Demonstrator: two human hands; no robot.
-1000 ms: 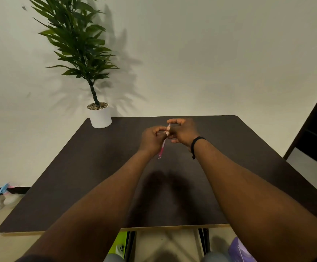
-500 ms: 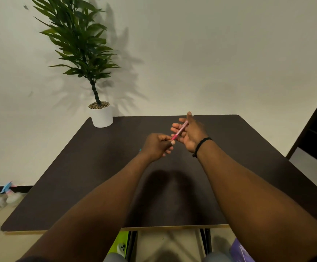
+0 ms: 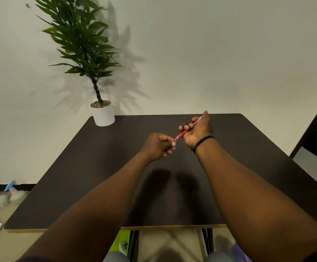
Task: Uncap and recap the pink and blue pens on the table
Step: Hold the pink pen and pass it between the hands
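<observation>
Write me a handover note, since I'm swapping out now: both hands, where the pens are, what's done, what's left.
Right hand: closed around the pink pen, held above the table, tip toward the left hand.
Left hand: fingers pinched right at the pen's tip; the cap itself is not visible.
Blue pen: not in view.
Done: cannot confirm any step.
Left: finish capping the pink pen and put it down, then uncap and recap the blue one.

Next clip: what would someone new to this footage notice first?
Two bare forearms reach over a dark table, meeting above its far middle. The right hand grips a pink pen slanting down toward the left hand, whose pinched fingertips sit at the pen's lower tip; whether they hold a cap is too small to tell. A leafy potted plant stands on the table's far left corner against the pale wall.
</observation>
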